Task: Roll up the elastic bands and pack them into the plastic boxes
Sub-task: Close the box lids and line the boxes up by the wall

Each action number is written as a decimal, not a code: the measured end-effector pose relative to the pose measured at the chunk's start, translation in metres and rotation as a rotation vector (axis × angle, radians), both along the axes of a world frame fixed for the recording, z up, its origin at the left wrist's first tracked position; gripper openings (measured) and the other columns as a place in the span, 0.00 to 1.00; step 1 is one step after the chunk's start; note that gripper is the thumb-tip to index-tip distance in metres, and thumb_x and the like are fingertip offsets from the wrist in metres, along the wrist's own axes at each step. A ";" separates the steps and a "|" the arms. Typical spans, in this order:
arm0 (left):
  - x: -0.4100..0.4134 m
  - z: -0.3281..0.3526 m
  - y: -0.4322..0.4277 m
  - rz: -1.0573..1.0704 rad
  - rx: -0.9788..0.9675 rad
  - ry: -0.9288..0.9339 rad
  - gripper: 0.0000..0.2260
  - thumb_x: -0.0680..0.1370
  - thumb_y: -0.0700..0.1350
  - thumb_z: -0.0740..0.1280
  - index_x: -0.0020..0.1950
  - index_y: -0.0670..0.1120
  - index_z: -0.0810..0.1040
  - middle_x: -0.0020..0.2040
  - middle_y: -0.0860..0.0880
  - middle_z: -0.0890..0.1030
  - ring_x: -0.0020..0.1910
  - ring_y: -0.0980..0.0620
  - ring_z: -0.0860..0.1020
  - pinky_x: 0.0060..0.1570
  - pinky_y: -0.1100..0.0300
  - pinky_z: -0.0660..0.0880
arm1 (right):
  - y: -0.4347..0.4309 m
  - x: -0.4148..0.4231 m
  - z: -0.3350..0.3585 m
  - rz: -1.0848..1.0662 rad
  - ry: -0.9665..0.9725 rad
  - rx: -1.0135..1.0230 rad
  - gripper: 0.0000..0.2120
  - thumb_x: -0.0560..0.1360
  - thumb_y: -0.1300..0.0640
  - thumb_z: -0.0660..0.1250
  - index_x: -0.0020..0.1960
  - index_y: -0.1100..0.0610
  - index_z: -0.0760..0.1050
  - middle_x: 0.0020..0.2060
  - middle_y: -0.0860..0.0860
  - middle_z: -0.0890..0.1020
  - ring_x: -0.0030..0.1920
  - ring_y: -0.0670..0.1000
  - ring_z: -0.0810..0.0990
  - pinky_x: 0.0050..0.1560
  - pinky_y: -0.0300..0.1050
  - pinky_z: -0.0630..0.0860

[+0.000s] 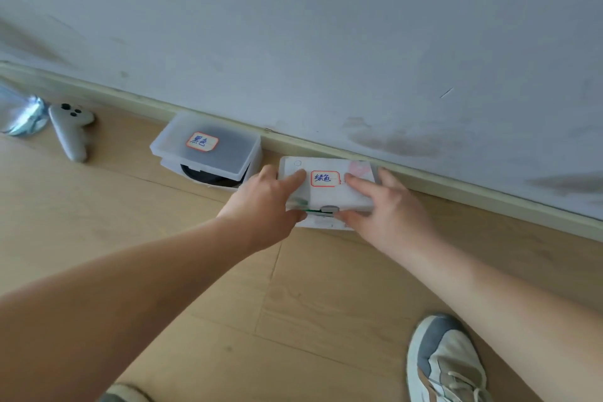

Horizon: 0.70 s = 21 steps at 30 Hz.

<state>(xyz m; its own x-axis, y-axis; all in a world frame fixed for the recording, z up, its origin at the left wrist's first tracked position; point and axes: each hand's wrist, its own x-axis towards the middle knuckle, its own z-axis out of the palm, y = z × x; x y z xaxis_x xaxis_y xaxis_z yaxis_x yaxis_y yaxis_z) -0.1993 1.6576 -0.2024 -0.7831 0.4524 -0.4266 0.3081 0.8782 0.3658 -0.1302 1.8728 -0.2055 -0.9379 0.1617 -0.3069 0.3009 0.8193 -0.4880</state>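
**Head view.** Both hands close a translucent green-labelled box, which sits on the wooden floor just right of frame centre, against the skirting board under a grey wall.

- The left hand lays its fingers on the lid's left part, with its thumb at the front edge.
- The right hand mirrors this on the right part. Each hand thus clamps the box between fingers and thumb.
- A strip of green band shows at the front seam, beside the grey latch.

To the left stands a black-labelled box with its lid ajar over a coiled black band. Further left lie a grey controller and a crumpled plastic bag. A shoe occupies the lower right.
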 end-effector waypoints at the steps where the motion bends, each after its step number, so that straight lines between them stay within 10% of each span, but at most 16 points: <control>1: -0.003 0.002 -0.002 -0.025 -0.027 0.008 0.29 0.80 0.58 0.69 0.79 0.59 0.63 0.57 0.46 0.71 0.55 0.42 0.75 0.56 0.51 0.75 | -0.002 -0.003 0.003 0.057 -0.027 0.087 0.34 0.68 0.34 0.76 0.72 0.38 0.74 0.74 0.50 0.70 0.70 0.58 0.73 0.66 0.52 0.75; 5: -0.011 0.007 -0.003 -0.164 -0.146 0.081 0.19 0.83 0.59 0.61 0.71 0.52 0.68 0.50 0.47 0.72 0.47 0.42 0.76 0.48 0.49 0.77 | -0.008 -0.015 0.009 0.219 -0.083 0.212 0.31 0.71 0.35 0.74 0.72 0.39 0.73 0.83 0.51 0.57 0.81 0.57 0.59 0.77 0.55 0.63; 11: -0.018 -0.002 -0.003 -0.302 0.018 0.508 0.22 0.76 0.55 0.74 0.65 0.46 0.78 0.66 0.44 0.79 0.64 0.41 0.78 0.56 0.47 0.79 | -0.007 -0.032 0.003 0.201 0.159 0.054 0.16 0.76 0.48 0.75 0.63 0.49 0.83 0.58 0.46 0.85 0.58 0.54 0.83 0.54 0.49 0.80; 15: -0.020 -0.012 -0.001 -0.364 0.083 0.510 0.40 0.61 0.53 0.85 0.70 0.46 0.77 0.65 0.49 0.81 0.64 0.43 0.79 0.63 0.51 0.77 | -0.006 -0.041 0.006 0.079 0.186 0.037 0.17 0.74 0.45 0.76 0.61 0.49 0.84 0.57 0.46 0.85 0.58 0.51 0.83 0.56 0.46 0.78; 21: -0.027 -0.014 0.002 -0.337 0.132 0.512 0.36 0.65 0.54 0.83 0.70 0.46 0.77 0.62 0.49 0.81 0.60 0.44 0.80 0.61 0.51 0.77 | -0.007 -0.027 -0.002 0.180 0.172 0.079 0.33 0.69 0.44 0.80 0.69 0.54 0.77 0.63 0.49 0.83 0.63 0.54 0.81 0.60 0.49 0.78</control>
<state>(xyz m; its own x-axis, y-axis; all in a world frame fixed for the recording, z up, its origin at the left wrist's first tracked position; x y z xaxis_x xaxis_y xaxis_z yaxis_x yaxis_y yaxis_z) -0.2262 1.6596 -0.2168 -0.6787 0.7332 0.0415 0.7250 0.6599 0.1971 -0.1569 1.8656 -0.2077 -0.9910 0.0045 -0.1337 0.0649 0.8900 -0.4514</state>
